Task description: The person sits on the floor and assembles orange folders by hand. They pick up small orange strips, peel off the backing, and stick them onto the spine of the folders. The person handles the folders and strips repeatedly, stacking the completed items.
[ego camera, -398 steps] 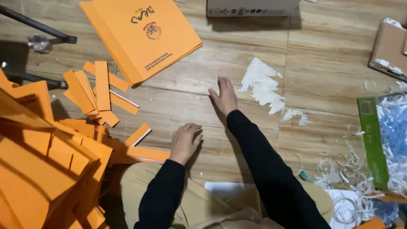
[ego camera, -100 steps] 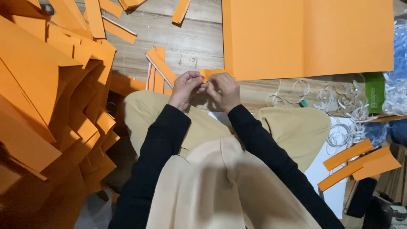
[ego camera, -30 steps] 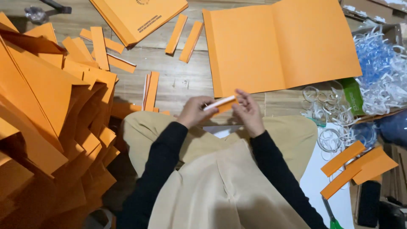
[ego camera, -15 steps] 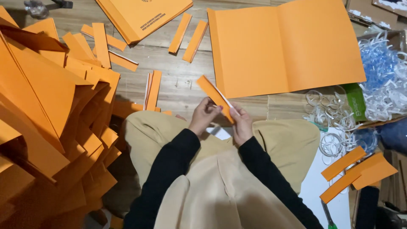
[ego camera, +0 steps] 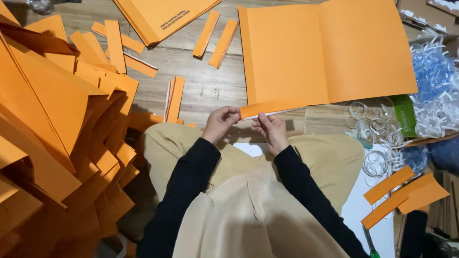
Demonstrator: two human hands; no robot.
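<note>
Both of my hands pinch one narrow orange card strip (ego camera: 272,108) with a white underside, held level just above my lap. My left hand (ego camera: 221,122) grips its left end; my right hand (ego camera: 271,130) holds it from below near the middle. The strip lies along the near edge of a large open orange folder (ego camera: 330,52) spread flat on the wooden floor (ego camera: 205,86).
A big heap of orange card sheets (ego camera: 52,124) fills the left side. Loose orange strips (ego camera: 215,33) lie on the floor, with more strips (ego camera: 401,191) at the right. Another orange folder (ego camera: 162,14) lies at the top. Clear plastic rings (ego camera: 377,143) and shredded plastic (ego camera: 435,91) sit at the right.
The strip, held slanted half a second ago, is now level against the large folder's near edge. My hands have spread slightly apart along it.
</note>
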